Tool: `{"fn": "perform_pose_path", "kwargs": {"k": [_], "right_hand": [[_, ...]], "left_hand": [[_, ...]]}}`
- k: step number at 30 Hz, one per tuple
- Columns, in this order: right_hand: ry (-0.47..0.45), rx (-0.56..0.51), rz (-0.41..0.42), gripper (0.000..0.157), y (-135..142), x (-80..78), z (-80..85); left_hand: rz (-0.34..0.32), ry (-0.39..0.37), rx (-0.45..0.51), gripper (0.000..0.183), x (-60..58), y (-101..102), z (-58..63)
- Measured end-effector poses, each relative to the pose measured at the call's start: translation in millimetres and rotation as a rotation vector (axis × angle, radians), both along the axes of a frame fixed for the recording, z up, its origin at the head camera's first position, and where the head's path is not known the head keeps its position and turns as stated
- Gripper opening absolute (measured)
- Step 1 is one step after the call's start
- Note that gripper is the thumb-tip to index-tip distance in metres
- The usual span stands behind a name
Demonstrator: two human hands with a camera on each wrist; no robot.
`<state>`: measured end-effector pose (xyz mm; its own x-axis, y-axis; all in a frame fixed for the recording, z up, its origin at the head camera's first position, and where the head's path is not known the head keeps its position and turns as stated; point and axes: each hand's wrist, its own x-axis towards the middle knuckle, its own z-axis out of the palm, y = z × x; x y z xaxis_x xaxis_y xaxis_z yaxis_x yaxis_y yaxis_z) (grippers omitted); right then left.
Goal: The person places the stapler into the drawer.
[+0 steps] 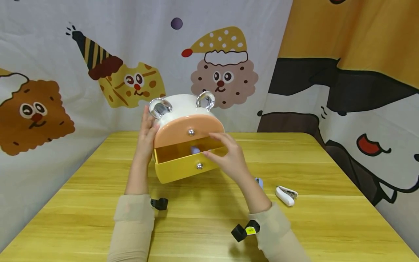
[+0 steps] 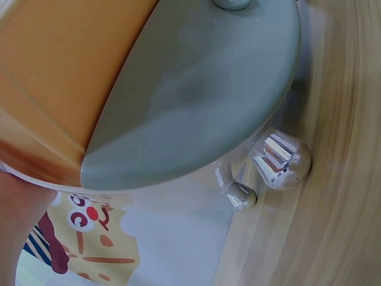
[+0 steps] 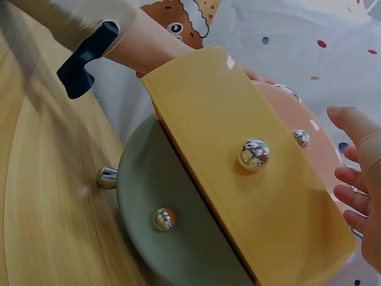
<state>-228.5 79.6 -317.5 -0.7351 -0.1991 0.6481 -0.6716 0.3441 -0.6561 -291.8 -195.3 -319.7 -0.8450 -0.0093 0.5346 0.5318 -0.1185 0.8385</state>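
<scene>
A small rounded drawer box with a white shell and chrome ears stands on the table. Its peach top drawer is closed, while the yellow middle drawer is pulled out. Below it, the grey-green bottom drawer with a chrome knob is closed. Inside the yellow drawer lies a small lavender object. My left hand rests along the shell's left side, fingers extended. My right hand hovers at the yellow drawer's right end, fingers loosely bent, thumb near its rim, holding nothing.
A white mini stapler lies on the wooden table right of my right forearm. Partly hidden behind that forearm is a small light-blue object. A cartoon-printed curtain hangs behind the table.
</scene>
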Motion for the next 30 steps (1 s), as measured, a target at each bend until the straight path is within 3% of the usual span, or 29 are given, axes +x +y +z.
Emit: {"fn": "perform_pose_path", "kwargs": {"k": [6, 15, 25, 30], "right_hand": [[0.029, 0.021, 0.033, 0.056, 13, 8.6, 1.8], [0.011, 0.070, 0.007, 0.061, 35, 22.1, 3.9], [-0.032, 0.083, 0.021, 0.064, 60, 30.9, -2.6], [-0.062, 0.143, 0.000, 0.064, 74, 33.6, -8.1]], "left_hand": [[0.012, 0.008, -0.007, 0.067, 0.0, 0, -0.3], [0.023, 0.011, -0.018, 0.067, 0.5, 1, 0.6], [0.014, 0.004, -0.012, 0.067, 0.2, 1, 0.8], [0.008, 0.007, -0.004, 0.068, 0.2, 1, 0.8]]}}
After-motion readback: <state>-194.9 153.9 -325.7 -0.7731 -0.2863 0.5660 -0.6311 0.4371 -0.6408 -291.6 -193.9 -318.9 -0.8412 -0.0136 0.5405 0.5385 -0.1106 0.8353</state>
